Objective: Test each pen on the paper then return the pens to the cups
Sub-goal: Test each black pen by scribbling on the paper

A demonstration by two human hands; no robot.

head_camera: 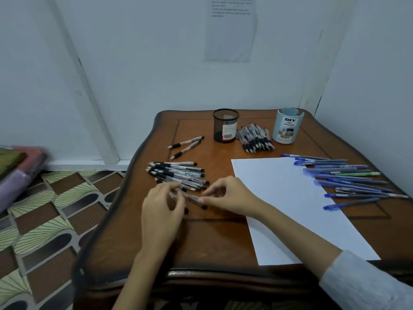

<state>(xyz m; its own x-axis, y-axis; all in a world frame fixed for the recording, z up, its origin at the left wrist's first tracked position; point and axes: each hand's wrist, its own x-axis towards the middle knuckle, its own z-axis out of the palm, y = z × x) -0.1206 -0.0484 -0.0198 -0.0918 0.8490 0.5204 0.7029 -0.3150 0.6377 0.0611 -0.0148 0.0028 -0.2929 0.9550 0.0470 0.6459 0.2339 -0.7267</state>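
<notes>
A pile of black clear-barrel pens [178,173] lies left of centre on the wooden table [214,242]. My left hand [162,209] and my right hand [225,195] both pinch pens [192,198] at the near edge of that pile. A white sheet of paper [297,204] lies to the right. A black mesh cup [225,125] and a light blue cup [287,126] stand at the back with nothing visible inside, and a second bunch of black pens [254,137] lies between them. Several blue pens [350,180] lie right of the paper.
Two loose black pens [186,145] lie left of the mesh cup. The table stands against white walls at the back and right. Patterned floor tiles [44,220] and folded fabric [17,166] are to the left.
</notes>
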